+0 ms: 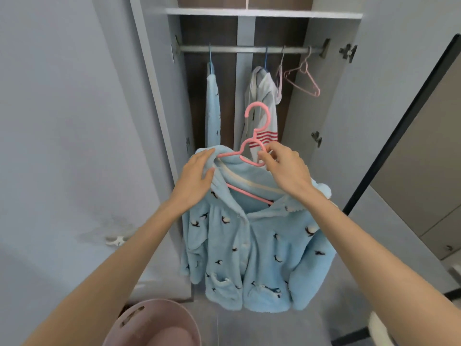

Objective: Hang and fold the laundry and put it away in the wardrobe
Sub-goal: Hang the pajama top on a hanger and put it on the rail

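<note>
Below the grey metal wardrobe rail, bare rail shows between a hanging pale-blue fleece garment at its left end and a white red-striped hooded top near its middle, with empty pink hangers at its right end. Well below the rail, between the open doors, hangs the light-blue bird-print fleece jacket on a pink plastic hanger. The left hand clasps the jacket's shoulder, and the right hand pinches the hanger's neck.
</note>
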A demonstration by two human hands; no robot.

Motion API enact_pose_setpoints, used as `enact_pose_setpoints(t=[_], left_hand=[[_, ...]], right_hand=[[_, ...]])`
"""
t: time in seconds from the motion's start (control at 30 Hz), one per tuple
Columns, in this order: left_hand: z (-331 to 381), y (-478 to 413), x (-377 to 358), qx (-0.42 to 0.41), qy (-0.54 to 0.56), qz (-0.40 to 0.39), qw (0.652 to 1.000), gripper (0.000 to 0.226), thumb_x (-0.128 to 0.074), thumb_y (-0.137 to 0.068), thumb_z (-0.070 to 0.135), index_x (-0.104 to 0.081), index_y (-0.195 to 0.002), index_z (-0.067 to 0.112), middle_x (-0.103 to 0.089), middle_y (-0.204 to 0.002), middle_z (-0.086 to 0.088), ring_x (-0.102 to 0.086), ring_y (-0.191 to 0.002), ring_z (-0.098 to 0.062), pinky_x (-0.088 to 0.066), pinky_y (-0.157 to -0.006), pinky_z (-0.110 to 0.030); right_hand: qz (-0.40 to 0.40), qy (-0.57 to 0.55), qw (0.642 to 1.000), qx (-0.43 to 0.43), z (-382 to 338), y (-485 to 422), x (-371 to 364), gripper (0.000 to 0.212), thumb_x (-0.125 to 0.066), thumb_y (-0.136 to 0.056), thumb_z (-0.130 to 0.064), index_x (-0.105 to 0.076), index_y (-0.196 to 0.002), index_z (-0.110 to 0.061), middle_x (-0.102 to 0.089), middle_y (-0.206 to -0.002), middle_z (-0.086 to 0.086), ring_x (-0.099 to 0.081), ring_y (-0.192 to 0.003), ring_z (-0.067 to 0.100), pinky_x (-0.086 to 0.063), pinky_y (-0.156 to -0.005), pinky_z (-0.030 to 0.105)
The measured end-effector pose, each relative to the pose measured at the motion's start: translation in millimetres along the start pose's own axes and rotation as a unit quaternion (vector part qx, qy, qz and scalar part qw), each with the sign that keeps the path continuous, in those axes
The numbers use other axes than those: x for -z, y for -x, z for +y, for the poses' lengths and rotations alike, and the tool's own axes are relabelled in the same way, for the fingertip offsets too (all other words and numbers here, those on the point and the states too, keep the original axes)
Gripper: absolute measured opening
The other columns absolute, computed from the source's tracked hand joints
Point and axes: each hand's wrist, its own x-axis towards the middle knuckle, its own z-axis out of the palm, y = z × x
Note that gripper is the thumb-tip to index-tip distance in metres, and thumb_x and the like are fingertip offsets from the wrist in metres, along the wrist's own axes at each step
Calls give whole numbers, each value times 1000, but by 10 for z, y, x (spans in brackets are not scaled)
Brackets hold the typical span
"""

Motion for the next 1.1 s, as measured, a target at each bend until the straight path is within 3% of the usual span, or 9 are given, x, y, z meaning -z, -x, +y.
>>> enact_pose_setpoints(t=[0.1,0.23,0.37,0.5,0.6,0.67,0.83,1.1], left_hand=[[161,-269,264,-3,2,0,1000,47,-46,-97,10,-39,-143,14,-41,-145,-5,-36,-134,-17,-22,-102,-15],[274,-590,440,-35,11,-13,999,43,-46,-97,12,-44,-139,16,-49,-138,-2,-48,-123,-17,-37,-100,-26],[353,-842,477,-49,43,-10,998,40,-46,-98,17,-45,-137,20,-53,-133,4,-52,-116,-11,-41,-100,-28],[420,-1125,386,-75,43,-8,996,38,-46,-96,19,-49,-134,24,-56,-128,9,-51,-105,-1,-39,-89,-18],[483,-1387,234,-76,48,-16,996,38,-47,-97,17,-49,-134,23,-56,-129,7,-52,-104,-1,-37,-86,-16],[546,-1592,94,-82,46,-22,995,38,-47,-97,16,-48,-135,21,-56,-130,5,-50,-104,-2,-36,-85,-14],[790,-2237,-398,-62,54,-27,996,40,-47,-97,15,-45,-137,16,-53,-134,-2,-53,-116,-16,-42,-96,-27],[1065,-3395,-1069,-15,48,-21,999,41,-47,-97,16,-44,-138,13,-50,-137,-5,-54,-118,-22,-43,-97,-32]], right_hand=[[-5,-2,1000,-4,-202,-228,266,19,-47,-95,-38,-58,-88,-24,-63,-78,-5,-58,-77,21,-41,-64,32],[4,-16,1000,1,-230,-431,453,21,-49,-97,-34,-57,-85,-19,-63,-74,-3,-60,-76,23,-47,-68,37],[29,-50,998,-38,-92,-614,595,21,-50,-96,-31,-56,-80,-20,-64,-75,-6,-62,-78,21,-50,-74,41],[54,-91,989,-101,133,-864,721,20,-51,-93,-25,-60,-84,-9,-62,-72,1,-57,-69,21,-47,-65,36],[53,-141,974,-167,367,-1064,797,18,-49,-94,-24,-59,-88,-10,-57,-70,1,-45,-54,13,-34,-47,25],[45,-164,964,-203,559,-1205,849,16,-48,-94,-22,-57,-90,-10,-55,-71,5,-39,-52,15,-29,-43,23],[31,-187,954,-232,1080,-1645,1016,14,-43,-94,-16,-54,-90,-9,-49,-68,7,-35,-50,16,-27,-35,18],[20,-251,945,-210,1687,-2606,1191,22,-45,-97,-13,-50,-75,-12,-46,-61,9,-38,-47,17,-33,-39,22]])
